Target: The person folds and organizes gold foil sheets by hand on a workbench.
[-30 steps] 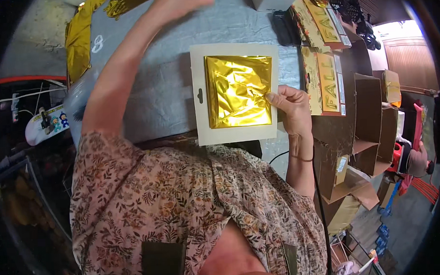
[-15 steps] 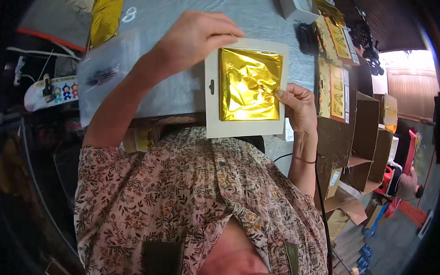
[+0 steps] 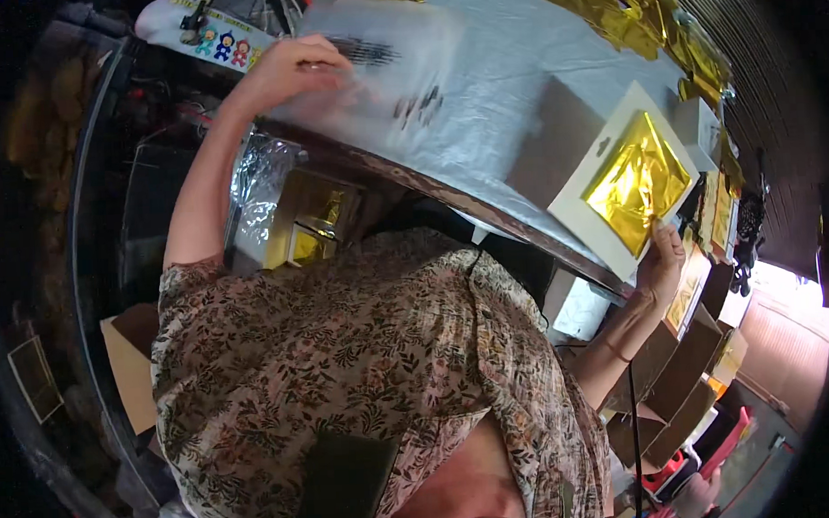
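Slanting across the right part of the desk [image 3: 492,137] in the head view, a white card [image 3: 581,205] is held by its lower right edge in the right hand [image 3: 667,255]. The fingers of this hand are closed on it, with the thumb laid over the front at the edge of a gold packet [image 3: 645,182], which is mounted flat on the card. A dark hanging slot is cut near the card's upper left edge. A soft shadow is cast on the desk to its left.

The left hand [image 3: 289,76] is placed well apart, over a clear bag [image 3: 416,40] at the desk's left end, where dark pieces [image 3: 366,51] are seen. Its fingers are bent and blurred; whether the bag is gripped by them cannot be told.

Gold foil [image 3: 598,11] is heaped along the far right edge, and a white box [image 3: 697,126] is partly covered by the card. Beyond the desk's left end, a white board [image 3: 164,21] is decorated with coloured figures.
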Demonstrator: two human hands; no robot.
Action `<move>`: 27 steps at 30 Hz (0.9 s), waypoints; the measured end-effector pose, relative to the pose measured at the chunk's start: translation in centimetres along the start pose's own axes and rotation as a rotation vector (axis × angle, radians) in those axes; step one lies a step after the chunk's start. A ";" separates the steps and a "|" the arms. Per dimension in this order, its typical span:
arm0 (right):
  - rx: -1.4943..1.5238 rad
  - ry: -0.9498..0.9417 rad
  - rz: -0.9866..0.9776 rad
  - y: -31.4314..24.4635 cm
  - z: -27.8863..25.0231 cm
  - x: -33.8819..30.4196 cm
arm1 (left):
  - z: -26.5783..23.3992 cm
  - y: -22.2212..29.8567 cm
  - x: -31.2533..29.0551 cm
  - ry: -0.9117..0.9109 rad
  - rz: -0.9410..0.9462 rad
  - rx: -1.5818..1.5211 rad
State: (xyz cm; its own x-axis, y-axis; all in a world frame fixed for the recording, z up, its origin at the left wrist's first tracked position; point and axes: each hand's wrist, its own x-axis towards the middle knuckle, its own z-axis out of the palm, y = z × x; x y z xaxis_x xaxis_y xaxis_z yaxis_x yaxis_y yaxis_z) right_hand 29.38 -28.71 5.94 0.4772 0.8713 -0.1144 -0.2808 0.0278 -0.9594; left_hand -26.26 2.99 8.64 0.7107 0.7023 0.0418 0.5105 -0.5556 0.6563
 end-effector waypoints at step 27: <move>0.006 0.089 0.028 -0.3 4.8 0.0 | 2.3 -0.3 0.9 -0.058 -0.041 -0.126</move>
State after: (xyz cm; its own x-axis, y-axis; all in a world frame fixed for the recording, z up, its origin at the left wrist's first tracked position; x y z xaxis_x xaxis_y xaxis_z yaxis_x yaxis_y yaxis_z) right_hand 25.48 -26.42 7.45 0.5409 0.8249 -0.1642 -0.2999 0.0068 -0.9539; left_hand -24.70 2.77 6.72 0.7192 0.6942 -0.0279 0.4772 -0.4643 0.7461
